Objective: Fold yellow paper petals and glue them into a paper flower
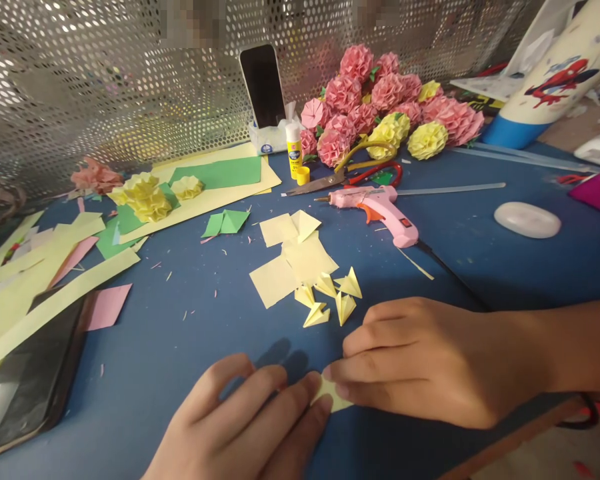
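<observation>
My left hand [245, 427] and my right hand [425, 360] meet at the near edge of the blue table [180, 347], fingers pressed together on a small pale yellow paper piece [333, 397] lying flat. Most of that paper is hidden under the fingers. Just beyond the hands lie several folded yellow paper points [333, 297] and a few flat yellow squares [290, 257].
A pink glue gun [380, 210] with its cord, scissors [340, 179] and a glue stick [294, 150] lie mid-table. Pink and yellow paper flower balls [380, 107] pile up behind. A phone [263, 83] leans on the mesh wall. Paper strips and a dark tablet [35, 373] are at left.
</observation>
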Demonstrator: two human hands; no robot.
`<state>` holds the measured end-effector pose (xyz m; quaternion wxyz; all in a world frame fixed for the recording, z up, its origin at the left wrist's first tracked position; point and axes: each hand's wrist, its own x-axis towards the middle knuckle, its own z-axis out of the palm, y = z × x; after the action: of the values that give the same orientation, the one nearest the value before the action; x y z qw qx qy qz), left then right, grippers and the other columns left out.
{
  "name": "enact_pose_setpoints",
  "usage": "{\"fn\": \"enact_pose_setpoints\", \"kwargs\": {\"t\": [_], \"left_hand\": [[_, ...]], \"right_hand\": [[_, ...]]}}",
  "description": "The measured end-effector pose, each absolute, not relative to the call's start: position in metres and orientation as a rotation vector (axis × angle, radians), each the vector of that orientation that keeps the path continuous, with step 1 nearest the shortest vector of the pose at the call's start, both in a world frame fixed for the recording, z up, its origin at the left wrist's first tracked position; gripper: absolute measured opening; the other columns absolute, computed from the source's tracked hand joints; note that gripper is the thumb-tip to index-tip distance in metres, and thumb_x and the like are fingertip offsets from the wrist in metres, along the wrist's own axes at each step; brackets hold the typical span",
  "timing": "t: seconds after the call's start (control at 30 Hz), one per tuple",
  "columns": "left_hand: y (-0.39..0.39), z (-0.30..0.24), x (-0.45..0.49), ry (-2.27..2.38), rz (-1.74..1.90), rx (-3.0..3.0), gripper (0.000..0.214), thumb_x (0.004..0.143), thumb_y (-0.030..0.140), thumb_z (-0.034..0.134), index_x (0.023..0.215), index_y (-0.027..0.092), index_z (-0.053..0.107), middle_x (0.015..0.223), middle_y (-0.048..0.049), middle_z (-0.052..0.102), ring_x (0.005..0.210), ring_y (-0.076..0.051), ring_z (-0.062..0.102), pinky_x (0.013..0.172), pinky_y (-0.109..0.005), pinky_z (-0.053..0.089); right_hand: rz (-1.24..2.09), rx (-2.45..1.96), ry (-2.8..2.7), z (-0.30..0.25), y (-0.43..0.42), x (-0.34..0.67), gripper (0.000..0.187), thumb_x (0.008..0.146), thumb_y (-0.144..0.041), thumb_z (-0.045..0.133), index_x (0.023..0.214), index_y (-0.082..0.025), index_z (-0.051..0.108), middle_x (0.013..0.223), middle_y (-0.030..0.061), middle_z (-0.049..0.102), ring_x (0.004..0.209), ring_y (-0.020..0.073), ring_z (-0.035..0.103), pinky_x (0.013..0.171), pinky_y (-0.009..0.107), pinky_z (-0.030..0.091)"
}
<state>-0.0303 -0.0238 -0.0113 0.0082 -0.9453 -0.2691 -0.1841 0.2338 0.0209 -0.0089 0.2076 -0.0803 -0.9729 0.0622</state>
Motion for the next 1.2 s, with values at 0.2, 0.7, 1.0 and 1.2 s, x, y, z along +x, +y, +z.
{"fn": "enact_pose_setpoints", "kwargs": {"t": [0.2, 0.7, 1.0, 1.2], "left_hand": [[-0.018, -0.009, -0.027, -0.892, -0.626, -3.007, 0.034, 0.105, 0.022, 0.038, 0.100, 0.026, 0.071, 0.089, 0.0024, 0.071, 0.083, -0.013, 0.060, 0.090, -0.033, 0.036], [-0.016, -0.021, -0.031, -0.762, -0.825, -3.069, 0.032, 0.101, 0.021, 0.035, 0.107, 0.020, 0.067, 0.081, -0.0025, 0.058, 0.072, -0.017, 0.049, 0.080, -0.038, 0.035], [-0.012, -0.008, -0.009, -1.348, -0.591, -3.308, 0.017, 0.089, 0.026, 0.065, 0.101, 0.021, 0.055, 0.098, -0.0005, 0.061, 0.089, -0.020, 0.053, 0.078, -0.035, 0.038], [-0.006, -0.010, -0.005, -1.436, -0.755, -3.299, 0.011, 0.088, 0.022, 0.067, 0.091, 0.021, 0.056, 0.091, 0.0019, 0.062, 0.084, -0.017, 0.056, 0.076, -0.033, 0.038]], "right_hand": [[0.222, -0.348, -2.759, -0.014, 0.017, 0.232, 0.031, 0.094, -0.027, 0.053, 0.121, -0.016, 0.063, 0.118, 0.0024, 0.067, 0.105, 0.0191, 0.054, 0.090, 0.035, 0.042], [-0.093, -0.773, -2.768, -0.010, -0.015, 0.245, 0.038, 0.104, -0.039, 0.037, 0.128, -0.021, 0.060, 0.113, 0.0060, 0.061, 0.099, 0.0212, 0.051, 0.088, 0.036, 0.037], [-0.100, -0.651, -2.765, -0.002, 0.003, 0.229, 0.037, 0.093, -0.053, 0.055, 0.091, -0.017, 0.063, 0.086, 0.0040, 0.062, 0.079, 0.0210, 0.051, 0.070, 0.034, 0.036], [0.225, -0.489, -2.593, -0.009, 0.022, 0.221, 0.020, 0.100, -0.027, 0.049, 0.087, -0.018, 0.062, 0.068, -0.0020, 0.062, 0.059, 0.0121, 0.052, 0.059, 0.028, 0.033]]}}
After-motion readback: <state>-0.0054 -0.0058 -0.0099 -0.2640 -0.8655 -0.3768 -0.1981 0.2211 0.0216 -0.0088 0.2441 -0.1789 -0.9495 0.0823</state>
